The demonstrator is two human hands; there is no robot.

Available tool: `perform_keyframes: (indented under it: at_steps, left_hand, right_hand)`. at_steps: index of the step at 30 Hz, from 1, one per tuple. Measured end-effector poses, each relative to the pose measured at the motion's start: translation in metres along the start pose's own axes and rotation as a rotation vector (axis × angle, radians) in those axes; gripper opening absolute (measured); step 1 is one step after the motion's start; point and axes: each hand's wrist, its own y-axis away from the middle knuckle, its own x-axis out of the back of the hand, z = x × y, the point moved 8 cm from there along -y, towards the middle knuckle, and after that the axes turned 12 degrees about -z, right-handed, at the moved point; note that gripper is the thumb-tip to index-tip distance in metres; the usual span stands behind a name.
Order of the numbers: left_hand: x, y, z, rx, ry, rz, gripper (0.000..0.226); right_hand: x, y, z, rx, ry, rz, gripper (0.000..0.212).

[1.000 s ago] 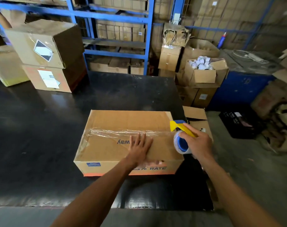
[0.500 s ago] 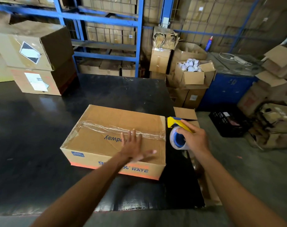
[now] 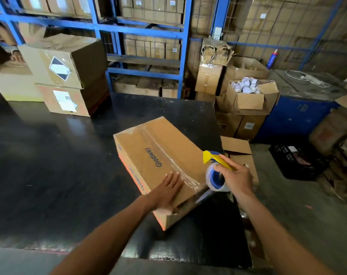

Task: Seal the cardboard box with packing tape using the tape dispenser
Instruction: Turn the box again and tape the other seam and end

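Note:
A brown cardboard box (image 3: 148,147) printed "Glodway" lies on the black table (image 3: 49,165), turned so its length runs away from me. A strip of clear tape runs along its top seam and wrinkles over the near end. My left hand (image 3: 168,190) lies flat, fingers spread, on the near corner of the top. My right hand (image 3: 235,176) grips the yellow and blue tape dispenser (image 3: 215,171) with its clear roll, held at the box's near right edge.
Two stacked cartons (image 3: 67,76) stand at the table's back left. Blue shelving (image 3: 144,38) with boxes rises behind. To the right are an open carton of white rolls (image 3: 246,96), a flap-open box (image 3: 238,149) and a black crate (image 3: 295,161) on the floor.
The box has been swung about a quarter turn on the table under my left hand. The dispenser in my right hand now sits at the box's near end instead of beside it.

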Motion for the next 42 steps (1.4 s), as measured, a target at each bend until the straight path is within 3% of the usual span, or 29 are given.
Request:
perform_keyframes:
  at_steps: [4,6,8,10,14,22,36,38,39,42]
  left_hand:
    - [-0.002,0.034,-0.036,-0.101,-0.113,-0.081,0.115]
    - [-0.004,0.031,-0.029,-0.026,-0.155,-0.058,0.126]
    - [-0.009,0.020,-0.014,0.108,-0.019,-0.003,0.138]
    - [-0.014,0.011,0.002,0.174,0.093,0.085,0.124]
    - [-0.020,0.003,-0.001,0.179,0.035,0.104,0.098]
    - [-0.020,0.005,-0.032,0.029,-0.150,0.168,0.098]
    - [-0.013,0.001,-0.011,0.049,-0.049,0.128,0.108]
    - [0.002,0.011,-0.007,0.004,0.137,0.123,0.115]
    - [0.012,0.020,-0.005,-0.028,0.384,0.109,0.112]
    - [0.027,0.042,-0.015,-0.036,1.441,0.244,0.084]
  right_hand:
    - [0.000,-0.003,0.000,0.010,-0.018,-0.053,0.042]
    - [0.000,-0.005,-0.003,0.025,-0.033,-0.057,0.043]
    - [-0.002,-0.008,-0.003,0.024,-0.041,-0.058,0.044]
    - [-0.005,-0.008,-0.001,0.018,-0.046,-0.079,0.044]
    - [-0.010,-0.008,-0.001,0.025,-0.039,-0.160,0.043]
    - [-0.015,-0.002,-0.004,0.043,-0.029,-0.183,0.040]
    - [-0.037,0.025,-0.001,0.110,0.050,-0.274,0.040]
    - [-0.037,0.031,0.000,0.142,0.077,-0.290,0.040]
    - [-0.036,0.034,0.001,0.164,0.111,-0.288,0.040]
    - [-0.030,0.044,-0.002,0.334,0.336,-0.248,0.042]
